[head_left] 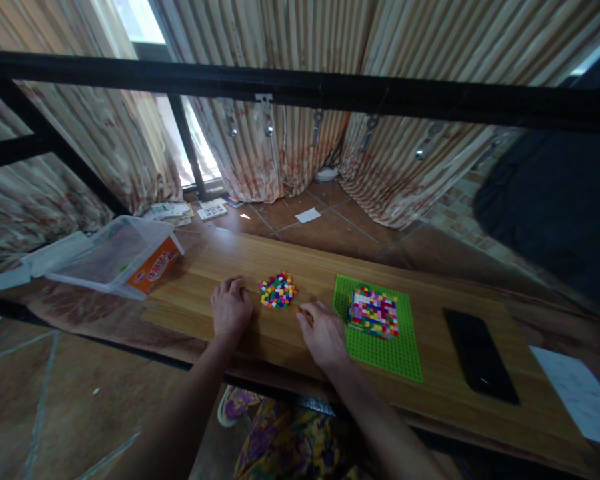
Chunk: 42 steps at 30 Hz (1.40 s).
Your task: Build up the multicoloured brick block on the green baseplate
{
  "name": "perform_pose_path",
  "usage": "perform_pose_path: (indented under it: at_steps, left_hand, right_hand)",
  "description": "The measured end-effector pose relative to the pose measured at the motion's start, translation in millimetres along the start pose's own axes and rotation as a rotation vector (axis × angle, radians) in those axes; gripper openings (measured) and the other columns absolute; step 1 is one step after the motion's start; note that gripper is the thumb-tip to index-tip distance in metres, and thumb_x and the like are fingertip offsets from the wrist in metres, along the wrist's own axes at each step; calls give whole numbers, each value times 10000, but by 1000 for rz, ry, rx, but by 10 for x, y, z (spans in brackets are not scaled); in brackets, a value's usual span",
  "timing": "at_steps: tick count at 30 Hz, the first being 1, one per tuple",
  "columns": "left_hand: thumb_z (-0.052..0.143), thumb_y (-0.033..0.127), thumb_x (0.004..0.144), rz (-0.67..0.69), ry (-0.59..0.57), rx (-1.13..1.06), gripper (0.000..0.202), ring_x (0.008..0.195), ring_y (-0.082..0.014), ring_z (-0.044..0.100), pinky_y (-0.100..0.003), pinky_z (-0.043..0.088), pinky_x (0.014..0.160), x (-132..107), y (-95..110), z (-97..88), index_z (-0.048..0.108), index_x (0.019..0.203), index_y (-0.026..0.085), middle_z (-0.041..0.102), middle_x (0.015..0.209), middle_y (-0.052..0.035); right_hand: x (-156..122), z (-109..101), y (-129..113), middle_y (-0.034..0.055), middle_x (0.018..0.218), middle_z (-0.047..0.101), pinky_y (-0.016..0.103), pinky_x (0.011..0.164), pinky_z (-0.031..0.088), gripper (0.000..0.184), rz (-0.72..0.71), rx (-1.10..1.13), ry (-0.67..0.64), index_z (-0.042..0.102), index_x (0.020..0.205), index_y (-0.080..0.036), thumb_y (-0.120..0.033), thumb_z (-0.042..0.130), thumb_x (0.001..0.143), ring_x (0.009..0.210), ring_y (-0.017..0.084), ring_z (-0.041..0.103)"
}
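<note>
Our left hand (231,308) rests on the table (290,263) with its fingers curled under, knuckles up, nothing showing in it, just left of the pile (278,291) of small loose bricks. Our right hand (324,333) lies between that pile and the green baseplate (390,353), fingertips drawn narrow at a small orange brick (301,311); whether they grip it or only touch it we cannot tell, as it is too small. On the baseplate sits the build (374,312), a many-coloured block of bricks toward the plate's far left corner, with bare studs near us and to the right. We judge the work in hand to be taking single bricks from the pile, and it goes best with a light pinch by the sides, thumb against forefinger, so the studs stay up and the piece does not spin. The left hand serves well where it is, close enough to pen the pile. The baseplate is unheld, so any press on the build wants to come straight down, lest the plate slide toward the phone (480,355) to its right. A clear box (115,257) lies tipped at the table's left end, and a paper (577,393) at its right.
</note>
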<state>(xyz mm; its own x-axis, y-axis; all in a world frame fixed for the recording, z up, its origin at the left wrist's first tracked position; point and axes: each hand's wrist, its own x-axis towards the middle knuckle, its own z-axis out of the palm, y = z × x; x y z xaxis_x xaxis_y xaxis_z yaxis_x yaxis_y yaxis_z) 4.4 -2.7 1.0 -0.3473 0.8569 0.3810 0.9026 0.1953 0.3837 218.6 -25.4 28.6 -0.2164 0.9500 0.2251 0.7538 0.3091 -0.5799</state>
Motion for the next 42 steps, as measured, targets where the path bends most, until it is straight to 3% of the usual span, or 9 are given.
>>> perform_pose_path:
  at_steps: [5, 11, 15, 19, 22, 27, 31, 36, 42]
  left_hand:
    - [453, 221, 862, 3, -1, -4, 281, 1031, -283, 563, -428, 448, 907, -2, -9, 9, 677, 1025, 181, 654, 1124, -111]
    - [455, 222, 858, -6, -1, -5, 276, 1042, -283, 567, -425, 448, 907, -1, 0, 0, 676, 1018, 186, 654, 1114, -104]
    - [449, 223, 860, 1, 11, -15, 276, 1039, -281, 573, -425, 445, 916, 3, -4, 2, 675, 1013, 189, 656, 1115, -101]
    - [443, 218, 861, 4, 5, -22, 275, 1039, -279, 573, -427, 441, 928, 9, -7, -2, 675, 1004, 185, 655, 1118, -107]
    - [445, 227, 863, 8, 1, -21, 270, 1053, -282, 568, -429, 437, 935, 12, -7, -4, 675, 1000, 186, 652, 1126, -110]
    - [449, 238, 859, 10, 8, -2, 263, 1042, -282, 571, -425, 438, 922, 16, -10, -1, 672, 991, 195, 652, 1107, -108]
    - [450, 240, 860, 11, 9, 0, 264, 1030, -281, 573, -422, 441, 914, 18, -4, -9, 673, 993, 195, 652, 1112, -107]
    - [449, 237, 856, 21, 10, 24, 280, 1003, -281, 576, -419, 449, 904, 17, -6, -13, 677, 1007, 177, 659, 1106, -109]
    - [457, 243, 855, 29, 18, 31, 277, 1002, -279, 575, -413, 447, 909, 22, -22, 9, 679, 1008, 176, 661, 1098, -108]
  right_hand:
    - [117, 174, -43, 82, 957, 668, 319, 811, 446, 150, 16, -136, -52, 671, 936, -205, -214, 525, 904, 914, 226, 618]
    - [153, 210, -62, 68, 900, 665, 292, 766, 442, 236, -7, -175, -109, 662, 792, -216, -100, 481, 889, 863, 202, 621]
    - [64, 77, -34, 45, 839, 670, 285, 776, 455, 229, -33, -8, -97, 665, 771, -223, -115, 500, 889, 833, 185, 632]
    - [-96, -208, 41, 39, 867, 701, 281, 770, 474, 193, 7, 193, -20, 685, 840, -219, -192, 505, 904, 823, 175, 656]
    - [-209, -472, 199, 33, 882, 720, 290, 762, 487, 190, 104, 266, 91, 696, 867, -224, -284, 519, 901, 827, 183, 671]
    - [-277, -865, 677, 64, 921, 741, 353, 789, 501, 306, 327, 223, 313, 715, 895, -212, -471, 561, 842, 833, 233, 679]
    - [-221, -1064, 1005, 105, 895, 734, 355, 743, 499, 399, 360, 93, 438, 719, 893, -173, -520, 532, 834, 794, 244, 663]
    - [-118, -1083, 1200, 89, 860, 697, 350, 729, 485, 393, 287, 41, 467, 712, 824, -179, -520, 519, 846, 743, 211, 618]
    - [-62, -934, 1344, 79, 948, 643, 368, 798, 482, 319, 206, 125, 490, 731, 811, -203, -489, 590, 815, 914, 226, 599]
